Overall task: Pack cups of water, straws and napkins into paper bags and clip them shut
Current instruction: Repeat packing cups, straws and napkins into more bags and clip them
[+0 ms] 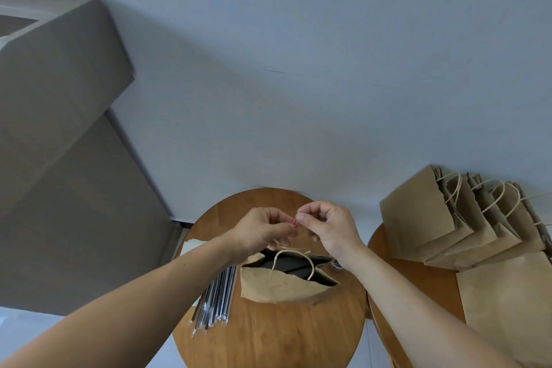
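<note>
The left hand (263, 230) and right hand (328, 227) pinched one red clip (294, 222) between them. The open bag (280, 287) stood just below.

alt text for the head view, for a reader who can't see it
The left hand and right hand pinch a red clip above an open paper bag on a round wooden table. Wrapped straws lie left of the bag; more bags are stacked on a second table at the right.

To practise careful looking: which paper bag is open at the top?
The paper bag on the middle table, under the left hand and right hand pinching a red clip: its mouth gapes. The bags at right lie flat, overlapping.
</note>
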Demonstrator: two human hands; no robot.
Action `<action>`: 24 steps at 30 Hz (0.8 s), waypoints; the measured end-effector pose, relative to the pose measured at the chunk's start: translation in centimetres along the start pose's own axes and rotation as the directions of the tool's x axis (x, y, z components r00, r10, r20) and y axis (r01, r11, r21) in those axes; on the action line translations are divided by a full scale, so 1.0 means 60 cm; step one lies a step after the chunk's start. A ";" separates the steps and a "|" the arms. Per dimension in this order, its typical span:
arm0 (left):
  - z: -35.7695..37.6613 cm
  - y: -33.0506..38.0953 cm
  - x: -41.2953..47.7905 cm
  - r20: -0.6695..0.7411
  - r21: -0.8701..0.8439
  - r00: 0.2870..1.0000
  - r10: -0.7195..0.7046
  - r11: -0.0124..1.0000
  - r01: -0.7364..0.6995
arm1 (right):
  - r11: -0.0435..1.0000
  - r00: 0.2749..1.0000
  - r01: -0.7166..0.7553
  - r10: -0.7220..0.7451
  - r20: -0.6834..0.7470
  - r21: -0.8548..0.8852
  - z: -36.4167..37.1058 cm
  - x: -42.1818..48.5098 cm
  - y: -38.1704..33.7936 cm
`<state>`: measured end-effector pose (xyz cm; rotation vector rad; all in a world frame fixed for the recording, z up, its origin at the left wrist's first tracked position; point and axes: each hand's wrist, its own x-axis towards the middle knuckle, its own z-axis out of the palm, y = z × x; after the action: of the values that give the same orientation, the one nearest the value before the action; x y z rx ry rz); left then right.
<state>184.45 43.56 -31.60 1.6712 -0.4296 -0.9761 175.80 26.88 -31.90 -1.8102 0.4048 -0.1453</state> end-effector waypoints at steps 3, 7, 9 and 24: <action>0.004 -0.007 0.003 -0.069 0.104 0.997 0.043 0.994 -0.035 | 0.999 0.999 -0.035 0.035 0.012 -0.009 -0.001 -0.002 0.007; 0.017 -0.018 0.008 -0.127 0.231 0.984 0.121 0.969 -0.090 | 0.997 0.997 -0.068 0.069 0.019 -0.035 -0.003 -0.007 0.017; 0.017 -0.021 0.011 -0.131 0.287 0.979 0.155 0.951 -0.112 | 0.995 0.998 -0.063 0.063 0.001 -0.073 -0.010 -0.008 0.018; 0.028 -0.125 0.036 0.124 0.958 0.981 0.149 0.240 -0.158 | 0.912 0.906 -0.003 0.176 0.384 -0.411 0.020 -0.090 0.050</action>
<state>182.96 43.51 -39.45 2.6619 -1.4207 -0.5001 170.53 29.18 -34.48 -2.1556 0.2218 0.4176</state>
